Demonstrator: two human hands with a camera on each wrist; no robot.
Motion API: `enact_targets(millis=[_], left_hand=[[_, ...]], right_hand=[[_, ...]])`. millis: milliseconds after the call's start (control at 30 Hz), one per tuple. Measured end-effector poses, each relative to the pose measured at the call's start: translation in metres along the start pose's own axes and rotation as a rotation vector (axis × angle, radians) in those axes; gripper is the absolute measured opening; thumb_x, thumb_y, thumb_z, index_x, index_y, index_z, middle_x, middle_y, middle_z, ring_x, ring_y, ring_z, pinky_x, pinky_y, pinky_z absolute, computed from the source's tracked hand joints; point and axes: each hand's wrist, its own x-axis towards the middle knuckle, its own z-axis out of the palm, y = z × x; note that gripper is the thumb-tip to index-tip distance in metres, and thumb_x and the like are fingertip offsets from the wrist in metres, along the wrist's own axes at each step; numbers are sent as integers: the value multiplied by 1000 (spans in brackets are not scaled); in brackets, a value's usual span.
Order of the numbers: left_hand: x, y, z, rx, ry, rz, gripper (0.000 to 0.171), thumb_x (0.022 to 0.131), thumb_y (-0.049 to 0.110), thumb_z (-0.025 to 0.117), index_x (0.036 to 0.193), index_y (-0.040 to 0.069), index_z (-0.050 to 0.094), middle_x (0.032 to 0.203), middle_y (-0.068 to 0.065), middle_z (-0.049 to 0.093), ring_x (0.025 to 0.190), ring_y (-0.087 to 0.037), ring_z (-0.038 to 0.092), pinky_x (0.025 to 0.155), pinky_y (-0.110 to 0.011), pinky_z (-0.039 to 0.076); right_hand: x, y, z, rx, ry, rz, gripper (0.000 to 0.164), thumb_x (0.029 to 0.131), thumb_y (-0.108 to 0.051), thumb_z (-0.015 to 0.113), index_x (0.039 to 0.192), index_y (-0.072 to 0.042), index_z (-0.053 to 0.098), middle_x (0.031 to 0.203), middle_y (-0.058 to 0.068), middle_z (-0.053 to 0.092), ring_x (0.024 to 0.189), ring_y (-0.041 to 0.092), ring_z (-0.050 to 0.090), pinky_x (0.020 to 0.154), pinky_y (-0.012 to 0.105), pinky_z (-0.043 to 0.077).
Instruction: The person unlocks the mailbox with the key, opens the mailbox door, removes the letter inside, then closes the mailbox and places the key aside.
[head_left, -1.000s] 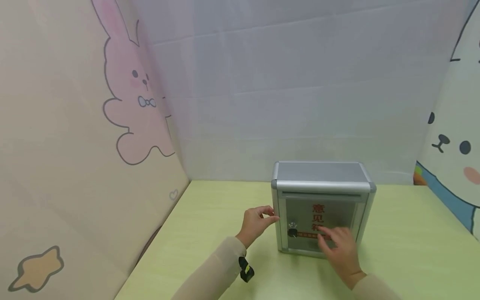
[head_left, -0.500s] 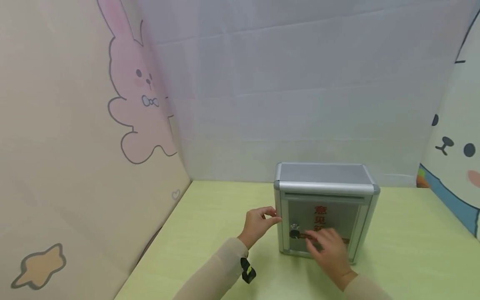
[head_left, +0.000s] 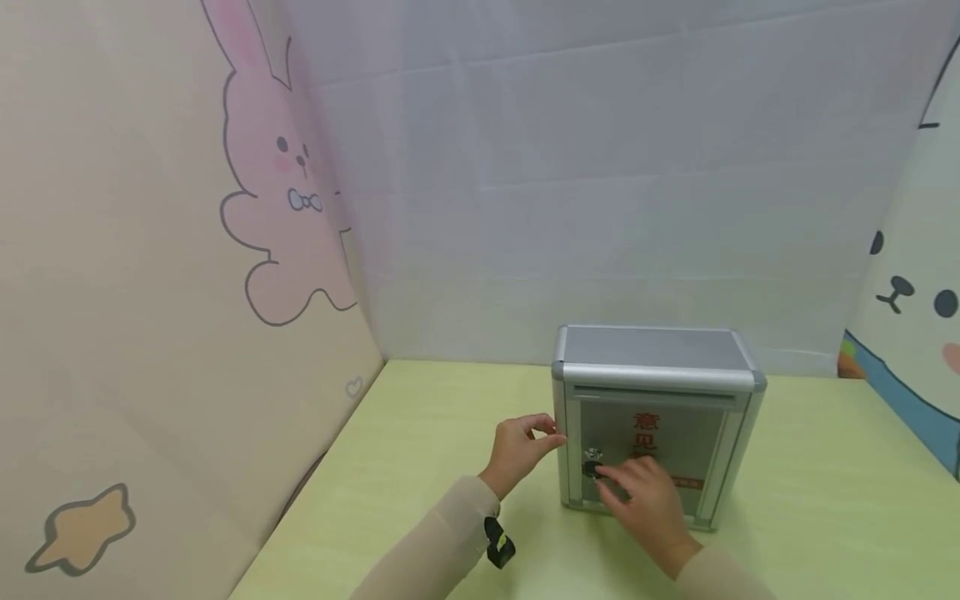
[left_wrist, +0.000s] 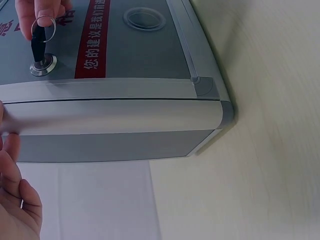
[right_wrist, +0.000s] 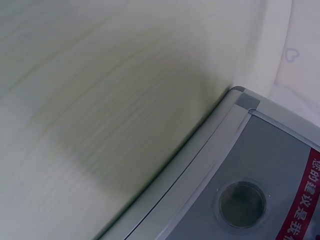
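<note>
A silver-grey metal suggestion box (head_left: 660, 375) with red characters on its front stands on the table. My left hand (head_left: 519, 450) holds the box's left side, thumb and fingers bent at the frame edge. Part of that left hand (left_wrist: 17, 200) shows at the lower left of the left wrist view. A black-headed key (left_wrist: 38, 45) with a metal ring sits in the round lock (left_wrist: 44, 65). My right hand (head_left: 645, 496) pinches the key's head between its fingertips. Neither hand shows in the right wrist view, only the lower part of the box (right_wrist: 270, 150).
Pale yellow-green tabletop (head_left: 450, 392) surrounds the box. A white curtain (head_left: 600, 208) hangs behind it. To the left is a cream wall with a pink rabbit (head_left: 277, 192). A black strap (head_left: 498, 542) hangs at the left wrist.
My right hand has moved left across the box's front, from beside the red lettering to the key, and now pinches it. The left hand stays at the box's side.
</note>
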Motion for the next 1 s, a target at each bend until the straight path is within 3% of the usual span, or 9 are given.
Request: enact_targets(millis=[333,1000], left_hand=[[0,1,1,16,10,8,9,79,11,78,81,5,72,76,-4,70,49,0,37,47,-18,31],[2,-1,0,50,-12,20,8,80,12,77,81,6,72,77,-2,70,55,-1,41,51,-18,35]], right_hand=[[-3,-1,4,-22,69,45,63,101,-51,33,73,-6,67,66,1,61,61,16,53,59,33,44],[-2,-4,6,-100,88,53,66,100,-54,31,64,-10,65,61,-2,64,59,17,52,50,34,41]])
